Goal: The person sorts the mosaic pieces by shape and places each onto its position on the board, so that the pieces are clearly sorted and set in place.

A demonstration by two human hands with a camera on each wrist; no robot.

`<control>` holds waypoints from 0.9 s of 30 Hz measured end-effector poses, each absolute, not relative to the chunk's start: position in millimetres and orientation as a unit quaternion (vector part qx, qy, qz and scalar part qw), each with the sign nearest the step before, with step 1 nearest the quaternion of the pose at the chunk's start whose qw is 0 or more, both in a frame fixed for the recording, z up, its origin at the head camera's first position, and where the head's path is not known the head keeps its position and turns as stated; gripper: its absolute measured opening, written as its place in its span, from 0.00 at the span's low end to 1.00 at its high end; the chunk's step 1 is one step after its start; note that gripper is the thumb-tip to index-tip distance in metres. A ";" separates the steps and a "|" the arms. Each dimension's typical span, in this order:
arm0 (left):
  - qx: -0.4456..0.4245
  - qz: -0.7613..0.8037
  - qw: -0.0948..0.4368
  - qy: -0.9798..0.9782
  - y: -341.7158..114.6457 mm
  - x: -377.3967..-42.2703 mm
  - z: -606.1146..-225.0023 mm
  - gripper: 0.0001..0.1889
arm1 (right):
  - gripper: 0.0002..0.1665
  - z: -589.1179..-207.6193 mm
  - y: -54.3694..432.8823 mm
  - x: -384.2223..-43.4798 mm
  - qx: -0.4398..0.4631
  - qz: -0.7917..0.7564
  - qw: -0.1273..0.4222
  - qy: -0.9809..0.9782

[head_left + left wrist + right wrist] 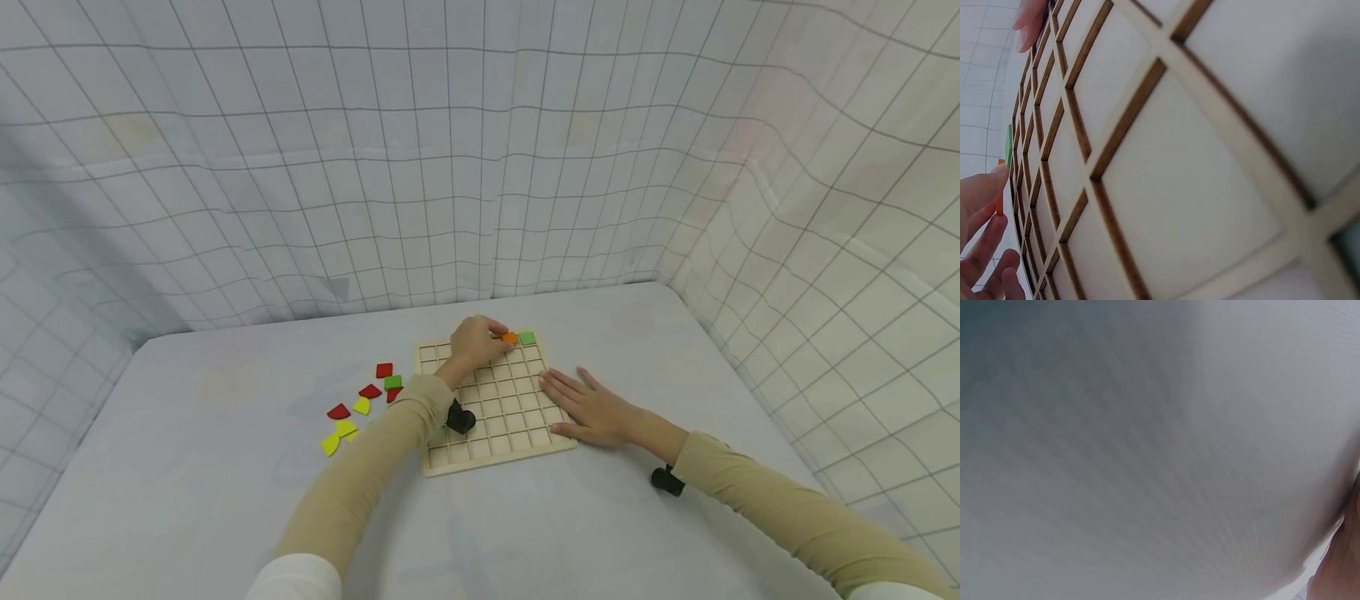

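Observation:
A pale wooden grid board (498, 455) lies on the table, its square cells framed by raised strips. At its far edge my left hand (476, 342) pinches an orange square tile (510, 338) between thumb and fingers. Just right of that, a green square tile (527, 338) sits in the far right corner cell. In the left wrist view the orange tile (1000, 206) shows edge-on between the fingertips, near the green tile (1009, 145). My right hand (592, 408) rests with straight, spread fingers on the board's right edge. Only part of that hand (1338, 565) shows in the right wrist view.
Left of the board lie loose pieces: a red square tile (384, 370), a green tile (393, 382), red quarter-round pieces (339, 412) and several yellow pieces (331, 443). The left forearm overlaps some of them. Grid-patterned white curtains (405, 167) stand behind the table (225, 467).

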State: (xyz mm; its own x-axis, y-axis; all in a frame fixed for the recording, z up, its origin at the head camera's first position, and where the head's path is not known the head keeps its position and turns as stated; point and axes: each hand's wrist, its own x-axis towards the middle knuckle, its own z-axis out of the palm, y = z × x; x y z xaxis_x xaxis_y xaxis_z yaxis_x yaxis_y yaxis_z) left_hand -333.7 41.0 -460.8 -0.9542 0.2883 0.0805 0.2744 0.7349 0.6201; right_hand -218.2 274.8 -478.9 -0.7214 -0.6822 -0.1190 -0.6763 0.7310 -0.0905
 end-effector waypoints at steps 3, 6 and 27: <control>0.151 0.327 0.010 0.933 41.3 -334.0 -461.5 0.15 | 0.44 -479.2 274.7 -218.5 -0.366 -0.018 0.071 0.928; 0.150 0.326 0.008 0.933 41.8 -334.7 -462.2 0.15 | 0.44 -479.7 274.8 -218.7 -0.366 -0.015 0.069 0.928; 0.160 0.315 0.016 0.935 45.2 -337.7 -464.8 0.16 | 0.44 -480.9 272.4 -220.7 -0.361 -0.018 0.071 0.930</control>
